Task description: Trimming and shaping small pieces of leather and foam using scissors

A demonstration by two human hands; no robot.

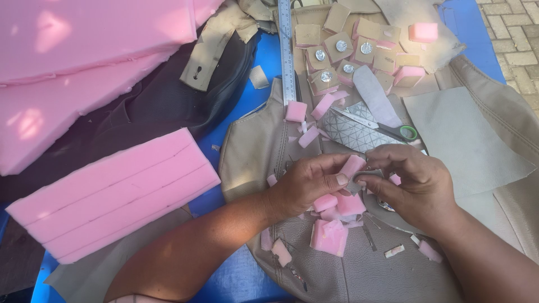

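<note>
At centre right of the frame, both hands meet over a beige leather sheet. The left hand pinches a small pink foam piece between thumb and fingers, closed on it and holding it up off the sheet. The right hand is closed too, its thumb and forefinger pressing a small grey bit against the foam's lower end; what that bit is cannot be told. The hands hold the piece between them, close under the camera, likely so the small parts can be lined up by eye. Below the hands, loose foam offcuts lie scattered on the leather, where they would fall from trimming. Just above the hands, scissors with a green handle rest within easy reach on a patterned grey scrap. Further up, near the top centre, a cluster of tan squares, some with a round silver stud, sits beside a metal ruler that runs vertically. A thick foam slab marked with lines lies at the left, with larger slabs at the upper left, over a blue tarp.
</note>
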